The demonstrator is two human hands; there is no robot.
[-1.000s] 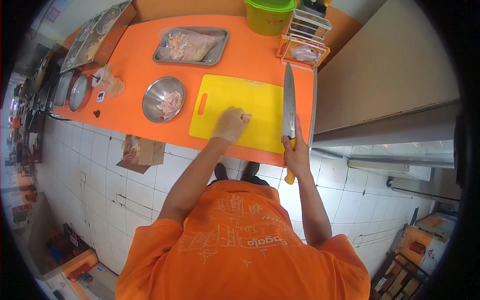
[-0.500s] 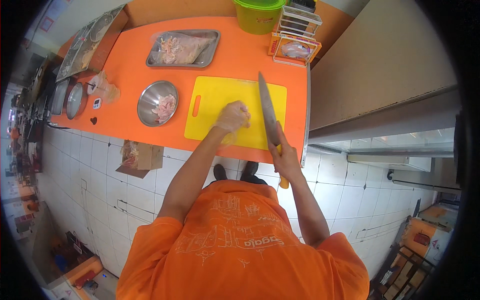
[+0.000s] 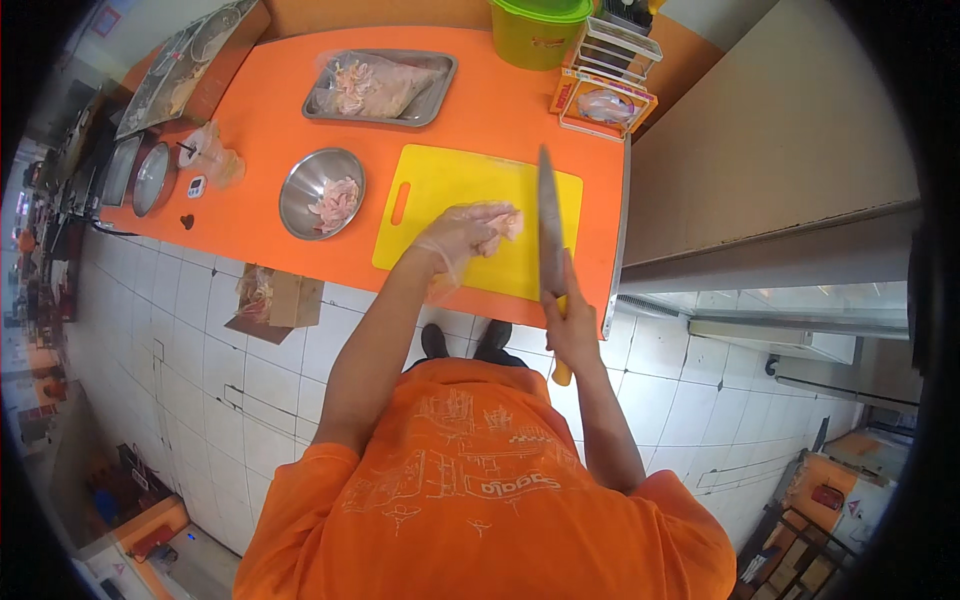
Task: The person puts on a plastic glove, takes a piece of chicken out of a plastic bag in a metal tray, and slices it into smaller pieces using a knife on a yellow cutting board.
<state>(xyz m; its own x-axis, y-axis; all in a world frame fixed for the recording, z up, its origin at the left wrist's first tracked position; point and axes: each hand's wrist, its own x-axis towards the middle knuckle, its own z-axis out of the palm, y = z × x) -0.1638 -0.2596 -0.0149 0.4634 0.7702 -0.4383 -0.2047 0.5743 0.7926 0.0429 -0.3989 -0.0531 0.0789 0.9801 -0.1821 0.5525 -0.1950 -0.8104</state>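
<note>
On the yellow cutting board, my left hand, in a clear plastic glove, grips a piece of pale pink raw meat. Just right of that piece, my right hand is closed on the yellow handle of a large knife, its blade pointing away from me over the board's right part. To the left of the board stands a steel bowl with several pink raw pieces in it.
At the back of the orange table are a steel tray with bagged meat, a green lidded bucket and a wire rack. A slanted steel container, pans and a small timer lie left; an open cardboard box is below.
My left hand has shifted slightly and now shows more of the meat piece. The knife, held in my right hand, has moved left from the board's right edge and is over the board.
</note>
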